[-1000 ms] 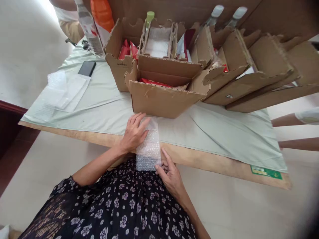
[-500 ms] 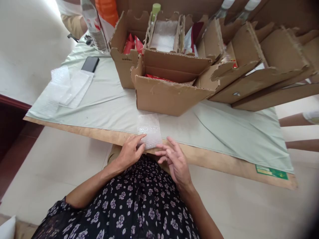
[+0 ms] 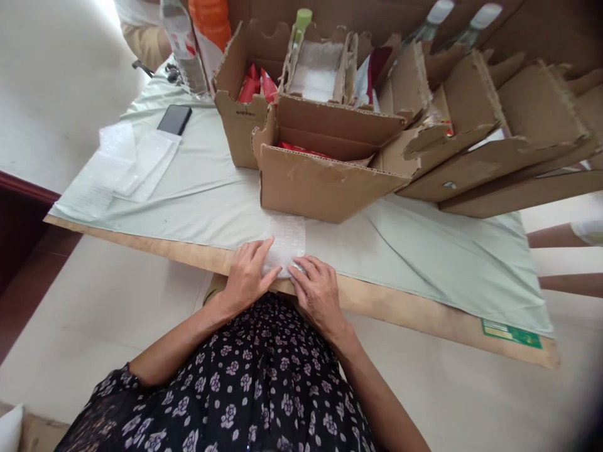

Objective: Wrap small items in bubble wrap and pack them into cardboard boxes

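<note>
A small clear bubble wrap bag (image 3: pixel 288 237) lies flat at the table's front edge, just before the nearest cardboard box. My left hand (image 3: pixel 249 271) rests on its left side, thumb and forefinger apart and the other fingers stretched out. At the bag's lower right corner, my right hand (image 3: pixel 318 285) has its fingers bent and closed together on the plastic. A shiny fold shows beside those fingertips, and the corner under them is hidden.
Several cardboard boxes (image 3: pixel 325 182) with red packets stand along the back. More bubble wrap bags (image 3: pixel 136 166) and a black phone (image 3: pixel 174 119) lie at left. Bottles (image 3: pixel 210 25) rise behind. Another person's legs (image 3: pixel 560 235) show at far right.
My right hand has come down and left onto the bag's lower right corner, its spread fingers now bent together. My left hand stays at the left side, shifted slightly.
</note>
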`<move>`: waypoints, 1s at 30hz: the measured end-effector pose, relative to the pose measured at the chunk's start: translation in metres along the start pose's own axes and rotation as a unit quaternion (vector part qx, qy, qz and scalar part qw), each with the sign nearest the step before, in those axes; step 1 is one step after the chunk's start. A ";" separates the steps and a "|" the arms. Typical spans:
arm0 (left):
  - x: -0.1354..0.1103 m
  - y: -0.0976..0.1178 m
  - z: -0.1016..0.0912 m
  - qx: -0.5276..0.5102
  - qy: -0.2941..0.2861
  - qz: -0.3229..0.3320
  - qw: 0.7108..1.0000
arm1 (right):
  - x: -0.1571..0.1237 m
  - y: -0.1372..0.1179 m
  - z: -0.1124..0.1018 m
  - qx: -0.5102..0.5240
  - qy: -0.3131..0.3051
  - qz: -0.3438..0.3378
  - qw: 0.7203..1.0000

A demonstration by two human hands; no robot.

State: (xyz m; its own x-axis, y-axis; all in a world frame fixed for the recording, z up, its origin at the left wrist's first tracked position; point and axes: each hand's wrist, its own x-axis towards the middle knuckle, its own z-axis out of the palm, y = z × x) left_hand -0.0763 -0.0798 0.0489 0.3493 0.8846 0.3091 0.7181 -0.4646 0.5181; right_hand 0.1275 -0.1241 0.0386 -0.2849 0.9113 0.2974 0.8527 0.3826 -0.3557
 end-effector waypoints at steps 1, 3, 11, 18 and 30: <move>-0.002 0.000 -0.004 -0.006 0.003 0.022 1.000 | 0.001 -0.001 -0.002 0.004 0.003 0.002 1.000; -0.009 0.000 -0.011 -0.025 -0.021 0.071 0.997 | 0.003 -0.001 -0.007 0.021 0.003 0.008 1.000; -0.003 -0.005 -0.002 -0.062 -0.044 -0.027 0.997 | 0.008 0.004 -0.021 0.058 0.070 0.049 0.995; 0.007 -0.005 0.001 -0.035 0.014 -0.068 0.997 | 0.008 0.009 -0.005 0.051 0.009 0.010 0.999; 0.003 0.019 -0.005 -0.642 -0.055 -0.345 0.682 | 0.006 -0.004 -0.020 0.321 0.030 0.176 0.930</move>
State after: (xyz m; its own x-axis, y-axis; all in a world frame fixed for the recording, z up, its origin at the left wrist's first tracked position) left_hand -0.0645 -0.0858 0.0636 0.2891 0.8755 -0.3873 -0.3611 0.4744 0.8028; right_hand 0.1315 -0.1230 0.0599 0.0037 0.9945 0.1050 0.4453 0.0924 -0.8906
